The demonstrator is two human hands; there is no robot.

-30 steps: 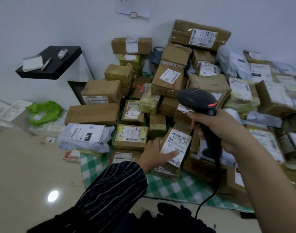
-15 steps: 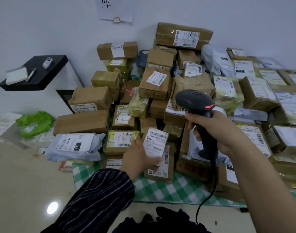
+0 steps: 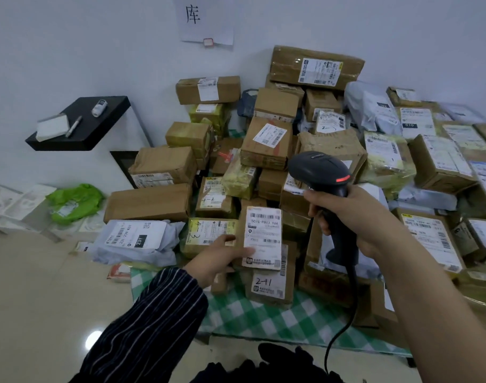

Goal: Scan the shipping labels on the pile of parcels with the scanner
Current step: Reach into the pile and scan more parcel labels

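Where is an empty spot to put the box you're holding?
The bare floor left of the checked cloth, in front of the grey bag, is free. So is the cloth's near strip, before the box marked 2-41. The pile by the wall is packed.

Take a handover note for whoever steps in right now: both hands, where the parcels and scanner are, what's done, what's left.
Left hand grips a small parcel, its label facing the camera, in front of the pile on the checked cloth.
Right hand holds the scanner by its handle, above and right of that label.
Done: one parcel presented. Which parcels are already scanned cannot be told.
Left: scan this label, then the rest.
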